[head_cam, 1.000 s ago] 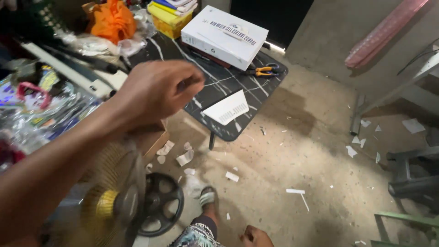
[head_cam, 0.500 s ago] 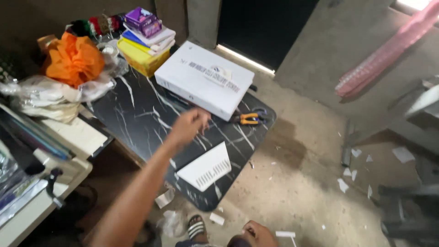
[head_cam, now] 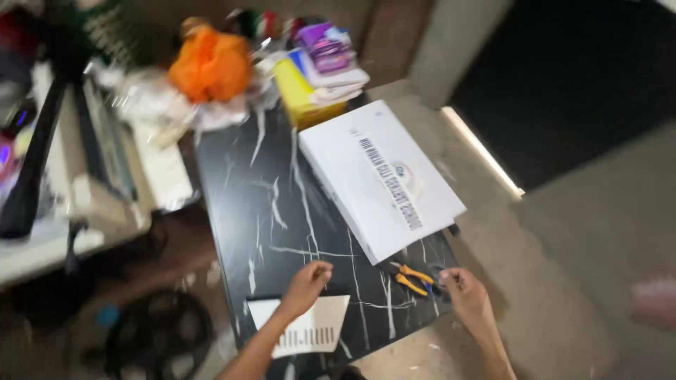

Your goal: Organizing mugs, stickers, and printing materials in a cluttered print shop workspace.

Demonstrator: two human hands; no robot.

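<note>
My left hand (head_cam: 308, 285) hovers over the black marbled table (head_cam: 260, 211), fingers curled loosely, just above a white slotted panel (head_cam: 306, 326) lying at the table's near edge. My right hand (head_cam: 466, 294) reaches the table's near right corner, fingertips at the dark jaws of orange-handled pliers (head_cam: 412, 277). Whether it grips them is unclear. A large flat white box (head_cam: 380, 179) lies on the table just beyond the pliers.
A yellow box topped with stacked booklets (head_cam: 320, 74) and an orange bag (head_cam: 211, 67) sit at the table's far end. A white cluttered bench (head_cam: 84, 190) stands to the left, a black fan part (head_cam: 162, 331) on the floor below. Dark doorway at right.
The view swung over the table. My left hand drew back from near the white box toward the slotted panel. My right hand rose from below to the pliers.
</note>
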